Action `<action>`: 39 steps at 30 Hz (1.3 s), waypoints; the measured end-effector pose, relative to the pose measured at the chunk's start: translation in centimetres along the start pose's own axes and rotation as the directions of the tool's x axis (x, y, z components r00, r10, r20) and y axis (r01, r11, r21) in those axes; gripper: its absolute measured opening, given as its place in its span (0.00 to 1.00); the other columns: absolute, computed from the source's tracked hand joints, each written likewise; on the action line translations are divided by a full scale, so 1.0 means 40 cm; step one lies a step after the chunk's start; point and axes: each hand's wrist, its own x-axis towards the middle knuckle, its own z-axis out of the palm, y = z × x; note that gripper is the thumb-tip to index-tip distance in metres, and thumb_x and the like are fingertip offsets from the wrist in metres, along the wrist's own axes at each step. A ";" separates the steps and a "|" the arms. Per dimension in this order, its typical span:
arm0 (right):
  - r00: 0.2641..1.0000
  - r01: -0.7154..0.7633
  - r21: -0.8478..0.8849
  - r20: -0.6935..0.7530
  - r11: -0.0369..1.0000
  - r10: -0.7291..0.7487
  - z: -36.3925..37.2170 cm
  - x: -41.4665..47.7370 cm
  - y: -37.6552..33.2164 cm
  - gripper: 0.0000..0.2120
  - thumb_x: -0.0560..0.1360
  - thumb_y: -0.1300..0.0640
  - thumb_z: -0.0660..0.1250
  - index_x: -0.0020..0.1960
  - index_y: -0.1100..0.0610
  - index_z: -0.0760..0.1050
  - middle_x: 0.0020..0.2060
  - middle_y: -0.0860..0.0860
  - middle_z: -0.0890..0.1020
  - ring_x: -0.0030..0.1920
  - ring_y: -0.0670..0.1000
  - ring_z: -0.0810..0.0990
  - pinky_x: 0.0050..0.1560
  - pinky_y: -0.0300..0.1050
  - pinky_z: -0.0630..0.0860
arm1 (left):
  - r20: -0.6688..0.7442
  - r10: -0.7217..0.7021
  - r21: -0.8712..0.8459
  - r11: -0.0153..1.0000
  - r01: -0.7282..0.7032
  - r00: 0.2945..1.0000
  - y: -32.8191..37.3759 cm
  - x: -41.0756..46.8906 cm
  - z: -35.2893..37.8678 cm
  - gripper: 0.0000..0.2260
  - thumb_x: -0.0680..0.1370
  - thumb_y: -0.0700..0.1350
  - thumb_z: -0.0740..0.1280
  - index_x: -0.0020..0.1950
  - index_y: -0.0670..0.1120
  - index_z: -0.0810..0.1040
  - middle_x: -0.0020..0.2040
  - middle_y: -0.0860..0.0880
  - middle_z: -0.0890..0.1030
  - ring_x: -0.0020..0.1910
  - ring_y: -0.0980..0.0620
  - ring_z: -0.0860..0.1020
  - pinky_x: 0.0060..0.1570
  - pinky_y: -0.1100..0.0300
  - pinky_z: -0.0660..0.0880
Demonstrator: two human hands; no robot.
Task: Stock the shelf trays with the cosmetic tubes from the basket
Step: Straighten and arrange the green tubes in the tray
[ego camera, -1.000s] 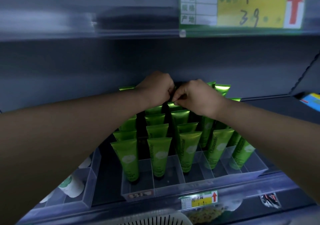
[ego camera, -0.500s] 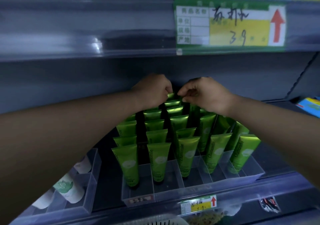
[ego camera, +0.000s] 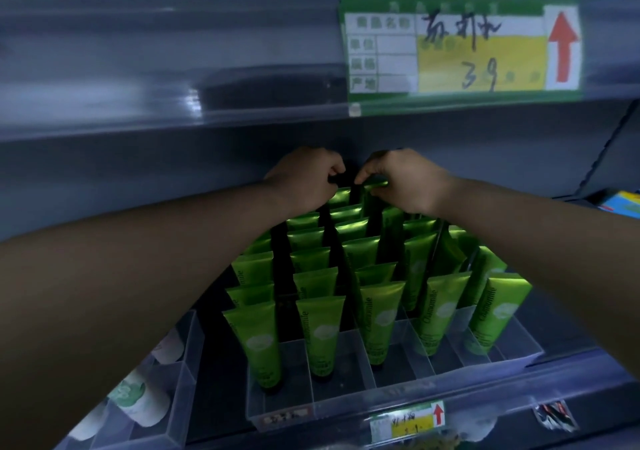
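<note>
Your hands met at the back of the clear tray [ego camera: 391,404], deep under the upper shelf [ego camera: 173,79]. Your left hand [ego camera: 306,181] was curled closed, fingertips pinched together at the top of the rearmost tubes, though what it held, if anything, was too dark to tell. Your right hand [ego camera: 403,181] pinched the flat crimped end of a green tube [ego camera: 375,183] at the back of a middle row, thumb and forefinger closed on it.

Below your wrists, the green tubes [ego camera: 322,335] stood cap-down in the tray's divided lanes, leaning back in five rows, with the front of each lane bare. A second clear tray [ego camera: 187,380] sat just beside it on the left, holding white tubes [ego camera: 138,397] with green marks. A small price tag [ego camera: 407,422] hung on the shelf edge below, and a large green and yellow price card [ego camera: 460,47] with a red arrow hung on the shelf above.
</note>
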 end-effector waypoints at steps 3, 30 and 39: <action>1.000 0.013 -0.031 0.026 0.999 -0.013 0.009 0.015 0.014 0.16 0.72 0.65 0.66 0.59 0.55 0.79 0.58 0.54 0.80 0.59 0.54 0.77 0.59 0.40 0.69 | 0.022 -0.018 0.018 1.000 0.017 1.000 -0.012 0.013 0.012 0.15 0.73 0.39 0.69 0.59 0.44 0.79 0.56 0.45 0.82 0.56 0.48 0.79 0.57 0.56 0.74; 0.994 0.105 0.054 -0.040 0.993 -0.103 0.058 0.052 0.003 0.07 0.71 0.63 0.70 0.48 0.57 0.83 0.47 0.53 0.85 0.49 0.53 0.82 0.53 0.45 0.75 | -0.002 -0.127 0.078 0.989 0.127 0.992 -0.031 0.026 0.038 0.06 0.72 0.42 0.69 0.47 0.48 0.84 0.49 0.46 0.84 0.51 0.46 0.81 0.48 0.58 0.75; 0.999 0.034 0.183 -0.037 0.983 -0.028 0.070 0.073 -0.034 0.06 0.70 0.63 0.71 0.47 0.59 0.84 0.45 0.53 0.85 0.45 0.46 0.81 0.43 0.30 0.67 | -0.013 -0.112 0.127 0.985 0.113 0.994 -0.033 0.028 0.033 0.05 0.74 0.42 0.67 0.42 0.46 0.82 0.46 0.42 0.83 0.49 0.41 0.80 0.42 0.57 0.72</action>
